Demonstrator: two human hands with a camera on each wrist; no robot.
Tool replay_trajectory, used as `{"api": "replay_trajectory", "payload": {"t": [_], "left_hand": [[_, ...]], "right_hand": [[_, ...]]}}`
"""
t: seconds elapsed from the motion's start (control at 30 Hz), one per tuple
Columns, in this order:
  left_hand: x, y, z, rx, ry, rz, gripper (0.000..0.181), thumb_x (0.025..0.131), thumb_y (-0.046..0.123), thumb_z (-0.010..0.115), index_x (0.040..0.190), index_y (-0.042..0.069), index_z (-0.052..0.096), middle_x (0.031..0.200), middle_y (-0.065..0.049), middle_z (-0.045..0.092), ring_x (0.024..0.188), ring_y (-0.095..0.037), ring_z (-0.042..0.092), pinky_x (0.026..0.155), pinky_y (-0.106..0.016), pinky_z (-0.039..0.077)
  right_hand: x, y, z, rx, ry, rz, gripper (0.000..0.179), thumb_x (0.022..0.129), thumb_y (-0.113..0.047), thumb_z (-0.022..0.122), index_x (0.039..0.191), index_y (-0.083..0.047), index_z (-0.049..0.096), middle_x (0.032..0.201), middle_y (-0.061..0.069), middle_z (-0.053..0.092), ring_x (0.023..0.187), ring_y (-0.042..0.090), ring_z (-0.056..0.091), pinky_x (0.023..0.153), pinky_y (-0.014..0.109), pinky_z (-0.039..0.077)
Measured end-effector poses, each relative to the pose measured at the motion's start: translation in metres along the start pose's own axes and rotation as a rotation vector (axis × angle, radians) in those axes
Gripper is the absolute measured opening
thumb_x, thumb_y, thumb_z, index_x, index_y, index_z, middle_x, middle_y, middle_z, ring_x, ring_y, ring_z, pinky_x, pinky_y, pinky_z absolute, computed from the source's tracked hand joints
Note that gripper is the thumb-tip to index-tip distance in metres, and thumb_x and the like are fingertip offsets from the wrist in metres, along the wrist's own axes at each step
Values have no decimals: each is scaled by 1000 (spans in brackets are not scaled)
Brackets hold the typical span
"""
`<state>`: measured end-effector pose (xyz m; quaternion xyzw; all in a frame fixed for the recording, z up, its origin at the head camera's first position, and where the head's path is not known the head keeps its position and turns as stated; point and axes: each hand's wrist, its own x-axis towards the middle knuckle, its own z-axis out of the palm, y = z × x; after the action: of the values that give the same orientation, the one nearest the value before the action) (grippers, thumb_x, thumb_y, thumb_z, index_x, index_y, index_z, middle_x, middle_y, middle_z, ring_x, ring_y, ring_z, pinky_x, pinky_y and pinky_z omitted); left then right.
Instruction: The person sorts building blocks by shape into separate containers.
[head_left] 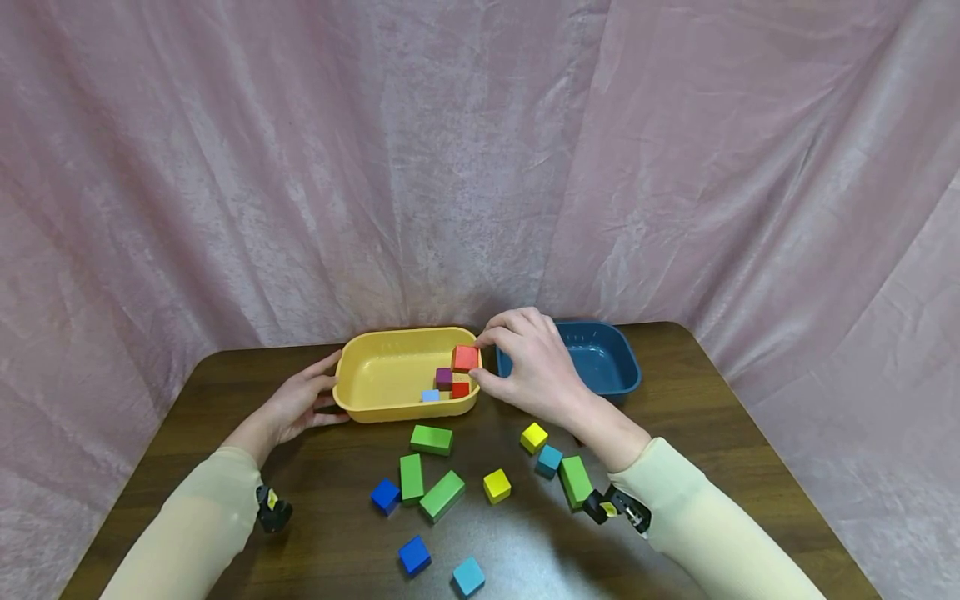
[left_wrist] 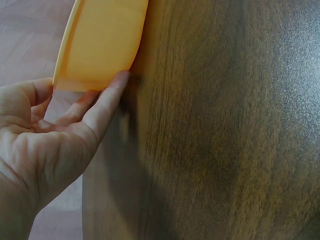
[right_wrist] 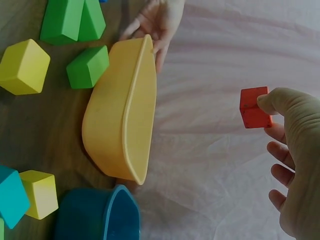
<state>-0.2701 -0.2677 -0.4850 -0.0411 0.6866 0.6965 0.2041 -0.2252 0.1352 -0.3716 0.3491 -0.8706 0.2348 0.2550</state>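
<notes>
Between thumb and forefinger, my right hand (head_left: 534, 367) pinches a red block (right_wrist: 255, 107), held above the right end of a yellow bin (head_left: 375, 400). Its other fingers curl loosely away from the block in the right wrist view. My left hand (left_wrist: 52, 135) holds the bin's left end, thumb at the rim and fingers spread along the outer wall. Inside the bin, at its right end, lie a purple block (head_left: 444, 378), another red block (head_left: 460, 390), a light blue block (head_left: 431, 396) and a partly hidden pale wooden one.
Partly behind my right hand stands a blue bin (head_left: 600, 358). Several green blocks (head_left: 432, 440), yellow blocks (head_left: 497, 486), dark blue blocks (head_left: 415, 556) and teal blocks (head_left: 468, 577) lie scattered on the wooden table (head_left: 315, 533). A pink curtain (head_left: 480, 167) hangs behind the table.
</notes>
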Motion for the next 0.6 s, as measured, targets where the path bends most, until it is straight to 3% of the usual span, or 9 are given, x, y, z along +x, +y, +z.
{"api": "replay_trajectory", "payload": {"t": [0.6], "left_hand": [[0, 0, 0, 3, 2, -2, 66, 111, 20, 42, 166, 31, 8, 159, -25, 28, 127, -38, 55, 98, -56, 52]], "right_hand": [[26, -3, 19, -38, -61, 51, 29, 85, -36, 80, 107, -18, 77, 115, 0, 63, 113, 22, 48, 98, 44, 40]]}}
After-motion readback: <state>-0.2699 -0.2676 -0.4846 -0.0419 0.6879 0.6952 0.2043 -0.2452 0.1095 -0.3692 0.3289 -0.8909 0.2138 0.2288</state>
